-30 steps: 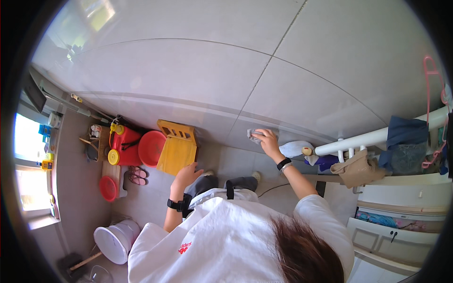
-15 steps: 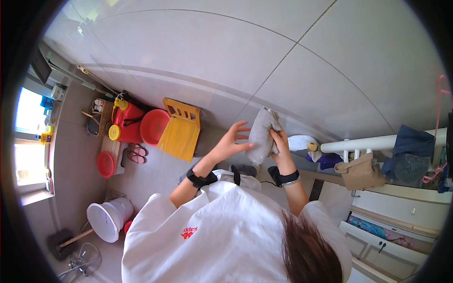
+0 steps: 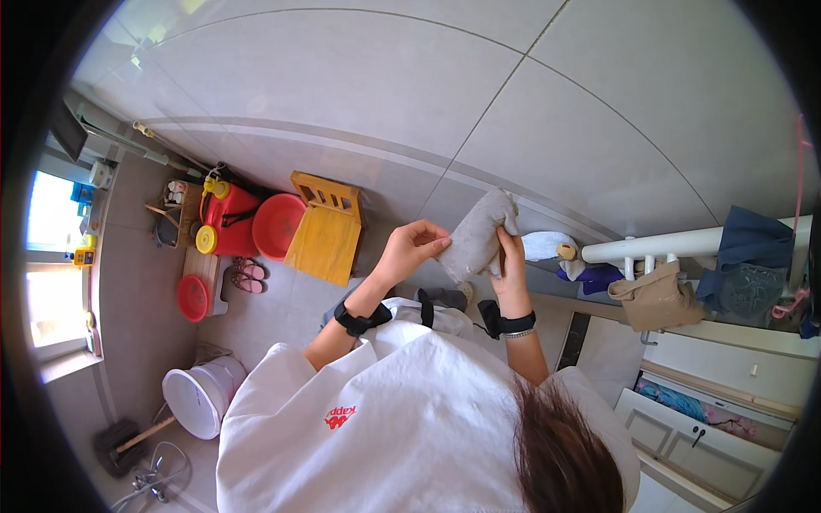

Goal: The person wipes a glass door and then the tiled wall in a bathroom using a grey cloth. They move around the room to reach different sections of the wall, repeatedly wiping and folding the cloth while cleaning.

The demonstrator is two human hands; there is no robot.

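Note:
A folded grey cloth [image 3: 475, 238] is held up in front of me, before the tiled wall. My right hand [image 3: 511, 267] grips its right side, thumb across the front and the other fingers partly hidden behind. At the cloth's left edge, my left hand [image 3: 414, 250] pinches with thumb and fingertips on the fabric. Both wrists wear black bands.
Left of my hands stand a wooden chair [image 3: 324, 244], a red basin [image 3: 279, 226] and a red sprayer tank [image 3: 229, 221]. A white bucket [image 3: 192, 402] sits lower left. On the right, cloths and a tan bag [image 3: 657, 297] hang along a white pipe [image 3: 684, 243].
My left hand, spread and apart from the cloth before, has closed its fingertips on the cloth's left edge. The cloth has tilted, its lower end swinging left.

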